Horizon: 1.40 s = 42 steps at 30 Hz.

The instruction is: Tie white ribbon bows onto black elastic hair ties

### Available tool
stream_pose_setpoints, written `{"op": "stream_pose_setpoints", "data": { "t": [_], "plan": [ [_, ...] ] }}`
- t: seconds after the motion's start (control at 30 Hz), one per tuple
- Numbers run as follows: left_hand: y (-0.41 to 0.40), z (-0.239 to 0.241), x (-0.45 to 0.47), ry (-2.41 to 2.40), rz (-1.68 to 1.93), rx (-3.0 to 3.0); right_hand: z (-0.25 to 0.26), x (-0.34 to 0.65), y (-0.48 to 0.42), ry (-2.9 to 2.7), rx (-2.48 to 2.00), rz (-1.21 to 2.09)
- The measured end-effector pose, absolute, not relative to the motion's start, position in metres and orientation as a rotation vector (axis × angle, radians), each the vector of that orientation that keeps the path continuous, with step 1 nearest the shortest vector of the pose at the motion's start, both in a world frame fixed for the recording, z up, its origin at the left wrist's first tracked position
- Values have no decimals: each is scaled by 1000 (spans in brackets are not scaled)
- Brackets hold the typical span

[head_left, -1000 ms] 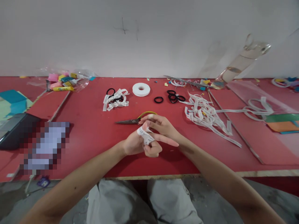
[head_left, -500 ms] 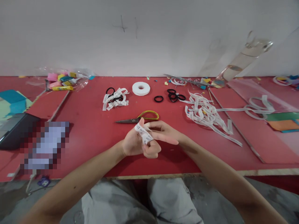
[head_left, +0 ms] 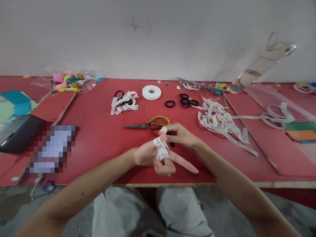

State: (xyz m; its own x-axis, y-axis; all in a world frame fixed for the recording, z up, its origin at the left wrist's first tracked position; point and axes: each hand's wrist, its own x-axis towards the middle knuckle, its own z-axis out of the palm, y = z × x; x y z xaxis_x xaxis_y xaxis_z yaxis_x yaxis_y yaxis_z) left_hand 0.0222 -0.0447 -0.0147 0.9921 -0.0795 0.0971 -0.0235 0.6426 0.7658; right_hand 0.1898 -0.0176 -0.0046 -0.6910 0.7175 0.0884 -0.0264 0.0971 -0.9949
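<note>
The left hand's (head_left: 148, 156) fingers hold a white, black-lettered fabric ribbon (head_left: 162, 152) wrapped across the thumb; the right hand's (head_left: 181, 134) fingers pinch narrowly at that thumb's tip. A partly hidden black piece (head_left: 171, 144) now shows beneath them, suggesting both are being handled together. Since the earlier frame, the left index finger slants lower. Beyond, dark-bladed, yellow-handled scissors (head_left: 144, 126) lie on the red table (head_left: 98, 138).

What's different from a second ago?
Both hands, the left hand and the right hand, shifted a little to the right. The scissors show more of their yellow handle, and something dark now shows below the right fingers; I can't tell what. The printed ribbon stayed looped on the left thumb. The scissors, white roll and ribbon pile stayed put.
</note>
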Motion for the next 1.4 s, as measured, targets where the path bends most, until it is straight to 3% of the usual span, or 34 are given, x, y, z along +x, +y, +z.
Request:
{"op": "stream_pose_setpoints", "data": {
  "t": [0.87,1.2,1.4],
  "plan": [
    [-41,-17,25,-33,-151,1083,3,179,-28,-1702,-679,1561],
    [-44,-7,19,-19,-57,1103,-15,184,-11,-1776,-1130,789],
    [-42,0,19,33,2,1109,-20,187,-7,-2005,-1071,545]
  ]
}}
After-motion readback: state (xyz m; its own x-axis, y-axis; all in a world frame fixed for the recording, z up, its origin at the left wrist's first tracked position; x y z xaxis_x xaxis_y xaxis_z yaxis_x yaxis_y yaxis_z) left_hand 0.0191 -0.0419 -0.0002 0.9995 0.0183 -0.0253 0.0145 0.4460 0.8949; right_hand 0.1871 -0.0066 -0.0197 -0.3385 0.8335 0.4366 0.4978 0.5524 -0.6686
